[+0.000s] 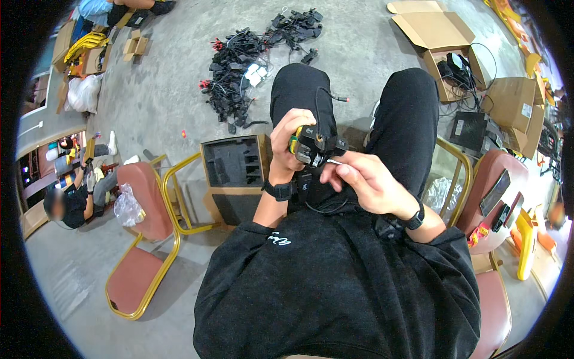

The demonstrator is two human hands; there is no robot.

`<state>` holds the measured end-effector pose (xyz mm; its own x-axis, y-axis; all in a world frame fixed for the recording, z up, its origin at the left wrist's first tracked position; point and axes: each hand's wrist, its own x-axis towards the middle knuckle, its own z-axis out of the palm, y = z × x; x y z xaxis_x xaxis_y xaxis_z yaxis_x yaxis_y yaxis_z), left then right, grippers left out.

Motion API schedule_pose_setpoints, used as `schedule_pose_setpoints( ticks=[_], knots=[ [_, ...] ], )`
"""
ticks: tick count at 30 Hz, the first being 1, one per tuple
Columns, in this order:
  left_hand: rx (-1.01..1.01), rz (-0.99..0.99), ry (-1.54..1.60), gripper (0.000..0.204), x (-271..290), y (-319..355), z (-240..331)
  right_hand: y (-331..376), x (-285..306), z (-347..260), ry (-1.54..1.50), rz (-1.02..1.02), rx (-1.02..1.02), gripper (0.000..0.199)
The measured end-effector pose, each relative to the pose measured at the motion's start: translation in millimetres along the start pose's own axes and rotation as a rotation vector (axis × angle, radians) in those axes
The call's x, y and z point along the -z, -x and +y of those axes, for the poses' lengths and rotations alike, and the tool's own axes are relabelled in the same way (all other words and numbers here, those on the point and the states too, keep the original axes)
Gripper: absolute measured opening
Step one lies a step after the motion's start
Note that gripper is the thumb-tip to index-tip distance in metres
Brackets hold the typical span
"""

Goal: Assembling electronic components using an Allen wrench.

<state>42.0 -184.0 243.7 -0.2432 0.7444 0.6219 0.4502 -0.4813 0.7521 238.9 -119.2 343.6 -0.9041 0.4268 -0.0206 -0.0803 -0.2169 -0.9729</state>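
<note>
Above my lap, my left hand [288, 139] is wrapped round a black plastic device [312, 147] with a yellow-green part on its left side. From its top a thin black cable [321, 96] curls up to a red-tipped plug. My right hand [369, 179] is closed in a pinch on a thin metal rod [335, 161], whose tip is at the device's lower right side. The rod's other end is hidden in my fingers, so its exact kind cannot be told. Another dark cable loops below the device over my lap.
Tangled black cables and connectors [230, 90] lie on the floor ahead. A foam-lined box [234, 161] stands left of my legs. Chairs flank me: a red-brown one [140, 197] left, another [496, 197] right, holding a phone [495, 192]. An open carton [433, 30] is far right; a person [75, 203] sits far left.
</note>
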Motion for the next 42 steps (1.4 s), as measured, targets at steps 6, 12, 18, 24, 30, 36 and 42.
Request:
schedule_pose_setpoints(
  ticks=[6, 12, 18, 24, 30, 36, 42],
  knots=[
    [0.077, -0.003, 0.021, 0.03, 1.3, 6.7, -0.1, 12.4, -8.5, 6.4, -0.964, -0.144, -0.199, 0.041],
    [0.012, 0.026, 0.029, 0.029, 0.4, 7.7, -6.3, 9.9, 3.6, -2.6, 0.204, 0.02, 0.145, 0.02],
    [0.026, 0.041, 0.083, 0.03, -1.5, 6.4, -5.5, 0.1, 5.5, -8.2, 0.731, 0.073, 0.392, 0.012],
    [0.032, 0.056, 0.103, 0.041, -2.6, 9.3, -9.7, -4.7, 4.7, -7.6, 0.975, 0.124, 0.508, 0.021],
    [0.06, 0.055, 0.102, 0.041, -2.1, 11.6, -12.5, -6.6, 6.7, -11.2, 1.195, 0.197, 0.59, 0.025],
    [0.118, 0.065, 0.095, 0.043, -1.4, 14.6, -13.8, -10.2, 12.9, -20.7, 0.933, 0.061, 0.384, 0.016],
    [0.232, 0.092, 0.051, 0.06, 5.1, 26.1, -28.2, -16.4, -0.2, -16.8, -0.655, -0.146, -0.19, 0.038]
  ],
)
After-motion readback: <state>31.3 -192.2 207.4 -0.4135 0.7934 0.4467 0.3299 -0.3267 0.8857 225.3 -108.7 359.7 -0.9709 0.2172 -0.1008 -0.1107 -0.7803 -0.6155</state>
